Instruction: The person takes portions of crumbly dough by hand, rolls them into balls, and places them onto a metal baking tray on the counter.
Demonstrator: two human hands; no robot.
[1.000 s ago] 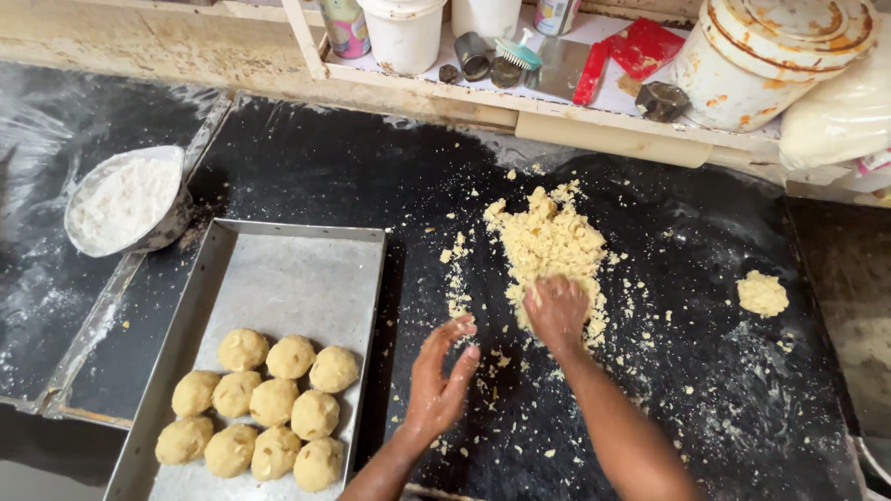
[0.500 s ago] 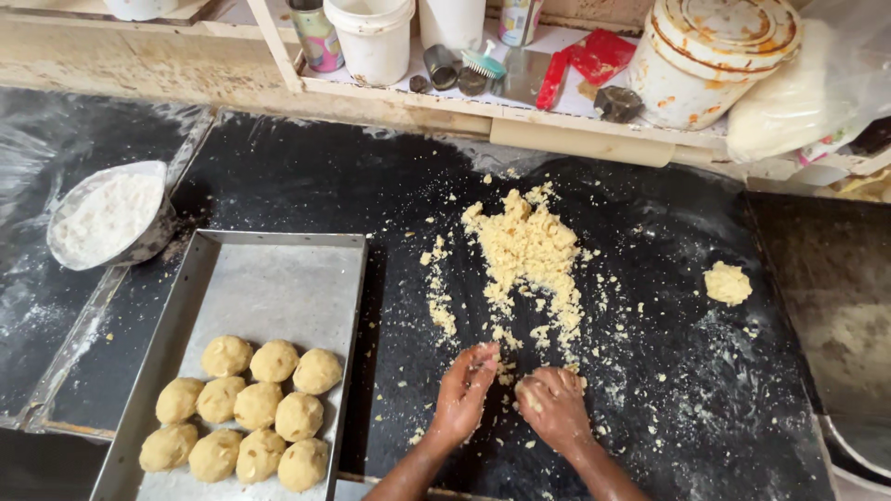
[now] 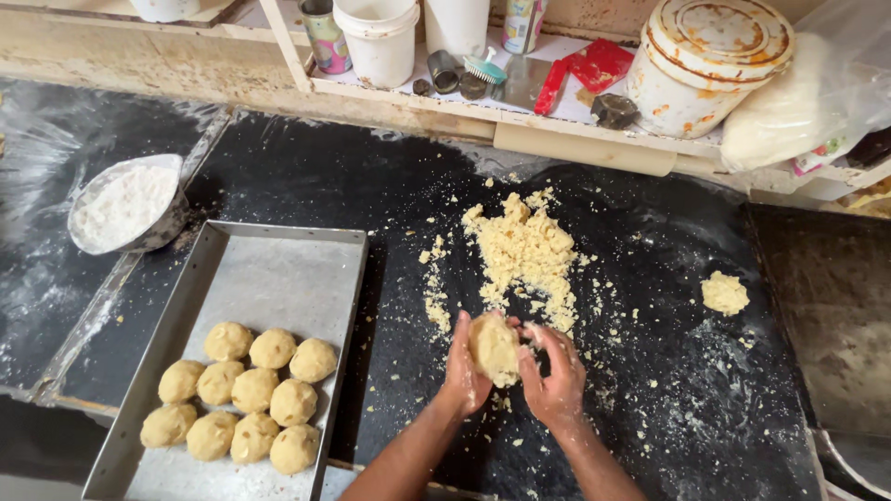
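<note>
My left hand (image 3: 461, 373) and my right hand (image 3: 554, 376) cup a pale yellow lump of dough (image 3: 494, 347) between them, just above the black worktop (image 3: 306, 190). Beyond the hands lies a crumbly heap of the same dough (image 3: 522, 249). A steel tray (image 3: 269, 278) to the left holds several shaped dough balls (image 3: 251, 390) in its near half. A small separate piece of dough (image 3: 724, 293) rests on the right.
A metal bowl of flour (image 3: 125, 204) stands at the left. Along the back shelf stand a white bucket (image 3: 379, 39), a can (image 3: 326, 37), a red scraper (image 3: 594, 67), a large lidded white tin (image 3: 705, 60) and a rolling pin (image 3: 585, 148). Crumbs dot the worktop.
My right hand pulled dough back from the heap toward me. Both hands then came together and gathered it into a lump held between the palms.
</note>
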